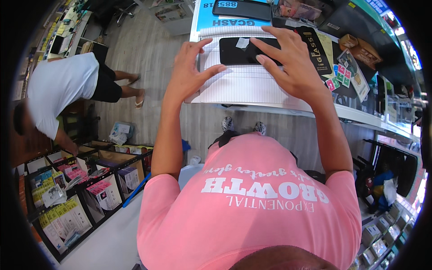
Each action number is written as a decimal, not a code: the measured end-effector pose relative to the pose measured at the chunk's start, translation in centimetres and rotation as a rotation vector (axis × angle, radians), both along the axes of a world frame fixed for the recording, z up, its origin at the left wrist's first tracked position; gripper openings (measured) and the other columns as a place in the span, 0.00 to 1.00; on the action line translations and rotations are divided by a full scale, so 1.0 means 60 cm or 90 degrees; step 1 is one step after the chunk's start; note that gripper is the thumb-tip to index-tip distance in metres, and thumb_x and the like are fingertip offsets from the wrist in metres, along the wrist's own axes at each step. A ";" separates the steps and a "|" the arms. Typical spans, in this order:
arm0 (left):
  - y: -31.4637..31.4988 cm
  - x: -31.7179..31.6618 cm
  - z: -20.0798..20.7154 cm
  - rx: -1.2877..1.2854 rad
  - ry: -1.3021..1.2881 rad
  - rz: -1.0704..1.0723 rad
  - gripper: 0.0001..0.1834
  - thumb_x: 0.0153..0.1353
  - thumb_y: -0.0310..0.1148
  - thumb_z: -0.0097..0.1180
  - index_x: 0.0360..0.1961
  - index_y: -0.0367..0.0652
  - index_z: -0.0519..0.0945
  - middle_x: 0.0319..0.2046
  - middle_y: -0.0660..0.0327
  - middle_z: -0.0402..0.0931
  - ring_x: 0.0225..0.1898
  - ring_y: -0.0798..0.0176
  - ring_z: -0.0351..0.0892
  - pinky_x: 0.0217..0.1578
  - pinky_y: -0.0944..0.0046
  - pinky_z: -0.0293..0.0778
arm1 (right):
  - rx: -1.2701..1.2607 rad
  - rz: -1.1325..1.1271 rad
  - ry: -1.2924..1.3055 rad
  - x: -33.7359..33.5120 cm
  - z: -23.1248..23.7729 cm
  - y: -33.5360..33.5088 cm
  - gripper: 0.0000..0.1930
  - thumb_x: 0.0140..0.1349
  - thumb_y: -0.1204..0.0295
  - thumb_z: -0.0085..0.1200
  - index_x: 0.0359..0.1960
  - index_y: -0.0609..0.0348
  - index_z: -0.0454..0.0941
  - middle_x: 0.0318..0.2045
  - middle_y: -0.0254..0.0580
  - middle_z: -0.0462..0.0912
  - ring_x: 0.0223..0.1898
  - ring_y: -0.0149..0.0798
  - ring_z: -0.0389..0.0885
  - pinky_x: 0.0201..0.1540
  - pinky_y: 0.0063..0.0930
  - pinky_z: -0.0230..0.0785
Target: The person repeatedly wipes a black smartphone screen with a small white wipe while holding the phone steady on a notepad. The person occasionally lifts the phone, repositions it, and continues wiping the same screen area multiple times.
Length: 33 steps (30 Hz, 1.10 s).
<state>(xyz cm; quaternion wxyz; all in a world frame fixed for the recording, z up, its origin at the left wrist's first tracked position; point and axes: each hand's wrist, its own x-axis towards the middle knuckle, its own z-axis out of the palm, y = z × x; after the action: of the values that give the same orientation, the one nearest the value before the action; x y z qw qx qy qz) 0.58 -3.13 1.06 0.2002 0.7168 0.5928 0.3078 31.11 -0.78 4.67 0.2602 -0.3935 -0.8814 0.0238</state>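
Shop shelving and boxed goods surround a white table (270, 101) at the top of the view, with a wooden floor (148, 54) below it. On the table lies a lined white pad (243, 85), and on that pad a black phone (238, 51) rests flat, screen up, with a small pale tab (242, 42) stuck near its upper edge.

The left hand (189, 74) hovers at the phone's left end, fingers spread and slightly curled, thumb (215, 71) pointing toward the lower left corner; whether it touches the phone cannot be told. The right hand (292, 63) lies over the right end, fingers fanned, index finger and thumb tips resting on the glass near the middle. Neither hand is pinching anything.

The phone looks light, stiff and thin, with a smooth face that is likely slippery and breakable; it would be best held by its long side edges rather than by the glass.

Just right of the right hand sit a black flat package (315, 49) and small coloured cards (339, 76). Well apart on the left, another person in a white shirt (58, 90) bends over bins of packets (67, 198).
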 end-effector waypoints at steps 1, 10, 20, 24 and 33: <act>0.008 0.004 -0.003 0.009 0.020 -0.016 0.45 0.53 0.55 0.81 0.72 0.60 0.78 0.56 0.60 0.72 0.57 0.59 0.73 0.57 0.56 0.73 | 0.021 -0.011 -0.036 -0.014 -0.007 0.011 0.21 0.79 0.55 0.52 0.67 0.44 0.84 0.75 0.46 0.71 0.75 0.56 0.64 0.76 0.56 0.53; 0.044 0.001 -0.019 0.078 0.071 -0.108 0.50 0.48 0.62 0.81 0.72 0.59 0.78 0.62 0.55 0.73 0.66 0.48 0.72 0.69 0.44 0.63 | 0.003 -0.132 -0.161 -0.075 -0.051 0.009 0.24 0.82 0.52 0.43 0.69 0.43 0.83 0.78 0.47 0.67 0.79 0.59 0.57 0.77 0.61 0.51; 0.049 -0.006 -0.029 0.092 0.064 -0.098 0.49 0.48 0.66 0.78 0.69 0.54 0.80 0.62 0.55 0.74 0.64 0.48 0.75 0.65 0.46 0.64 | -0.055 -0.124 -0.156 -0.061 -0.042 -0.007 0.21 0.82 0.55 0.44 0.65 0.37 0.87 0.79 0.46 0.66 0.79 0.64 0.57 0.79 0.61 0.48; 0.055 -0.001 -0.035 0.108 0.055 -0.105 0.49 0.48 0.65 0.79 0.68 0.53 0.81 0.62 0.55 0.75 0.64 0.48 0.75 0.64 0.46 0.65 | -0.054 -0.113 -0.130 -0.114 -0.061 0.008 0.22 0.83 0.53 0.41 0.68 0.31 0.85 0.81 0.43 0.64 0.81 0.63 0.52 0.81 0.61 0.43; 0.056 -0.004 -0.037 0.124 0.050 -0.106 0.48 0.49 0.64 0.78 0.68 0.53 0.81 0.60 0.56 0.75 0.63 0.49 0.75 0.63 0.46 0.65 | -0.073 -0.056 -0.177 -0.110 -0.031 -0.006 0.22 0.83 0.52 0.41 0.68 0.30 0.85 0.82 0.42 0.62 0.82 0.64 0.50 0.80 0.62 0.44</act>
<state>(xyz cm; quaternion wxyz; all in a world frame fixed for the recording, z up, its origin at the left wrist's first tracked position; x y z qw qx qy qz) 0.32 0.21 -1.19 0.1313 0.7911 0.5058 0.3179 24.52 -1.12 2.78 0.1134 -0.4452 -0.8882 0.0080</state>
